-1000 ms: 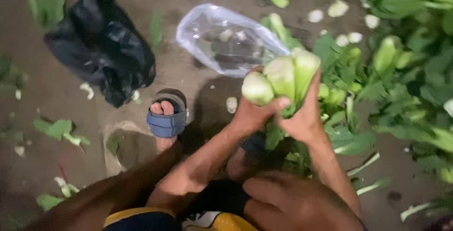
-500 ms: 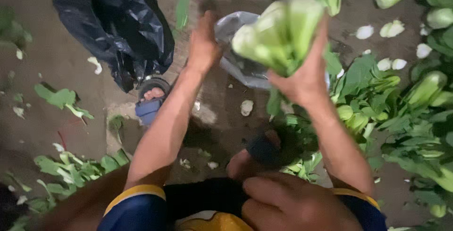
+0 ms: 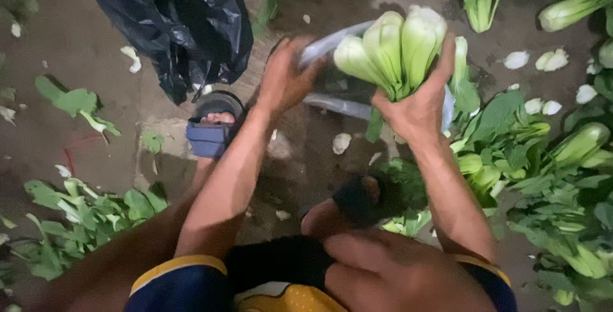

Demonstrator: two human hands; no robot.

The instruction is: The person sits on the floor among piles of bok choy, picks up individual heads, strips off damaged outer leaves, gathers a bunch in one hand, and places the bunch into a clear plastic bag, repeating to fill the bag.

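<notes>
Bare, damp-looking earth floor (image 3: 76,44) forms the background, littered with torn green leaves and pale stem trimmings (image 3: 536,60). A crumpled black plastic bag (image 3: 172,18), glossy and creased, lies at upper left. Beside it a foot rests in a blue strap sandal (image 3: 214,130).

Right hand (image 3: 415,111): grip closed firmly around a bunch of bok choy (image 3: 389,47), pinching it at the leafy end. The bunch is held upright, clear of the floor, with its thick, smooth, pale-green stalk bases uppermost and rounded.

Left hand (image 3: 284,79): fingers curled on the edge of a clear plastic bag (image 3: 332,44), thin and translucent, located just beside and behind the bunch. The image is blurred here; whether the bag mouth is held open cannot be told.

A loose heap of bok choy (image 3: 549,159), with broad dark leaves and bulbous stems, lies on the floor at right. More leafy scraps (image 3: 70,216) lie at lower left.
</notes>
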